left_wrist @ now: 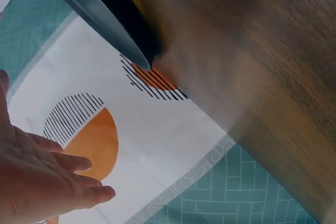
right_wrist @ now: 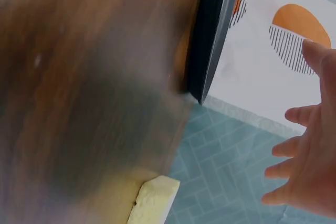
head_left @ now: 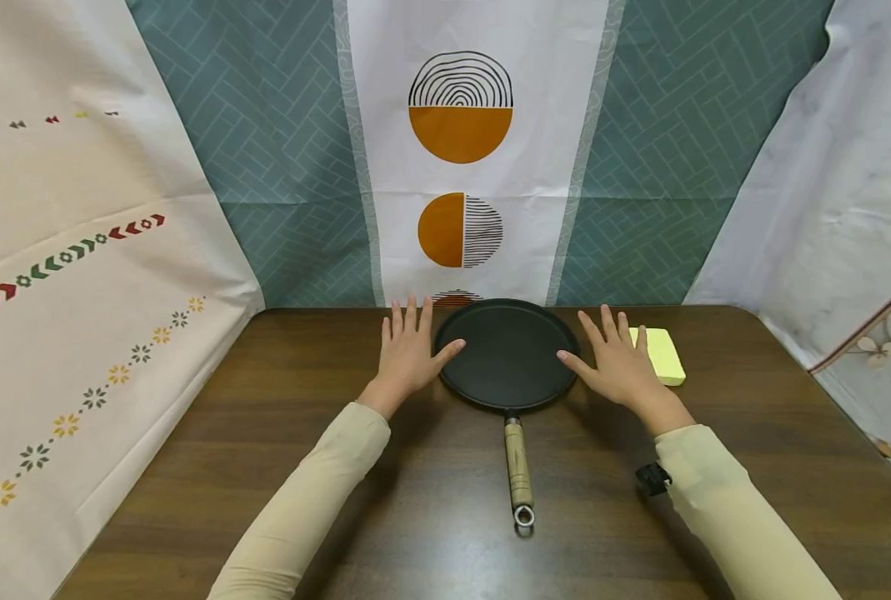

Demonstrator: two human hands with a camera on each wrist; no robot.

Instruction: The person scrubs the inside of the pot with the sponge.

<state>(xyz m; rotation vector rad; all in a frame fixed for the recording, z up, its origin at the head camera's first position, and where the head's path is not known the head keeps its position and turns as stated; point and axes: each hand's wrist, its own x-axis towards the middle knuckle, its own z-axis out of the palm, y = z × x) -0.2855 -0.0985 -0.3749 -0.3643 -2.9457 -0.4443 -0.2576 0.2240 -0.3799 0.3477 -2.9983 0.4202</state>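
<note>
Evidently the left hand and right hand are both spread wide w/ nothing held, flanking the black pan flat on the surface, handle turned nearside prob. for easy reach, tho exact hand height's hard to tell.

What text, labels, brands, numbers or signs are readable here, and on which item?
None readable in any view.
Black pan, wooden handle, yellow block: no legible lettering.
Backdrop cloth: printed circles and lines, no words.
Small black device at the right sleeve: too small to tell.
</note>
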